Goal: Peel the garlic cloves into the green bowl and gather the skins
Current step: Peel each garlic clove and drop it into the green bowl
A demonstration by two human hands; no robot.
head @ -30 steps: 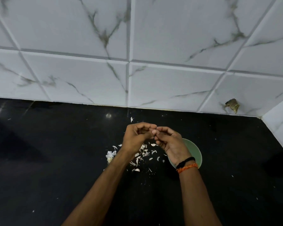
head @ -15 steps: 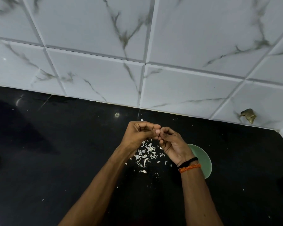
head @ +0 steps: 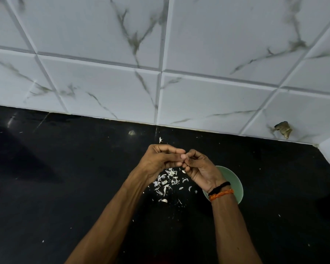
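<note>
Garlic skins lie scattered on the black counter at the centre of the frame, just left of the green bowl, whose rim shows behind the right wrist. Above them the left hand and right hand meet fingertip to fingertip, both with fingers curled in as if pinching something small between them; the thing itself is hidden, so a clove cannot be confirmed. Black and orange threads circle the right wrist. White marbled tiles fill the upper frame
</note>
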